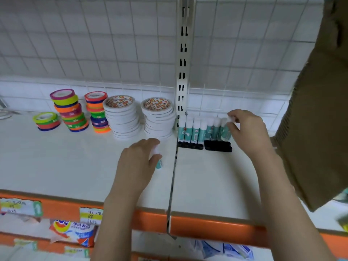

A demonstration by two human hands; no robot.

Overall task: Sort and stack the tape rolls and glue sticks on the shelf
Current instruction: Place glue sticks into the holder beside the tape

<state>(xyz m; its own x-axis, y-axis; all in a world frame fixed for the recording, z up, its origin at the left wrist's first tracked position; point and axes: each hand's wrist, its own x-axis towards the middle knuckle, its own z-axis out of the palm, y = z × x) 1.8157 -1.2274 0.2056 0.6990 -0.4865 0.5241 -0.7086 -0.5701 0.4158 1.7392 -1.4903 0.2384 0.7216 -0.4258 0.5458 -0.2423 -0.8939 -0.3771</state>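
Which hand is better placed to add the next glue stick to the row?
Probably the left hand: it already holds a spare glue stick. The right hand is busy, pinching the end stick of the row.

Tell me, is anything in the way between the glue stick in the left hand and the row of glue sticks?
Nothing visible: bare white shelf lies between the left hand's teal-and-white glue stick and the upright teal-and-white row.
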